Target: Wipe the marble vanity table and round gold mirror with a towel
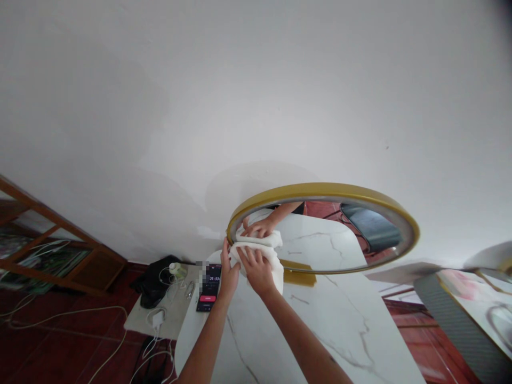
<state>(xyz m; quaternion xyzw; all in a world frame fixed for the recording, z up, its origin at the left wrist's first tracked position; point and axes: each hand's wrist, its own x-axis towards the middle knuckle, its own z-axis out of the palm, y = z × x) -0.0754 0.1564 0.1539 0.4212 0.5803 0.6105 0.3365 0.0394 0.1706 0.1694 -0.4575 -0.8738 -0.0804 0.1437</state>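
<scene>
A round mirror with a gold frame stands tilted on its gold base. My left hand is at the frame's left edge, with its fingers closed on the rim. A white cloth lies against the lower left of the glass, bunched under my right hand, whose fingers press it to the mirror. The glass reflects the cloth and that hand. Part of the cloth hangs down below my right wrist.
The marble-patterned white table carries the mirror and a phone showing a timer. A lower stand at left holds cables, a charger and a small bottle. A wooden shelf stands left; a chair is at right.
</scene>
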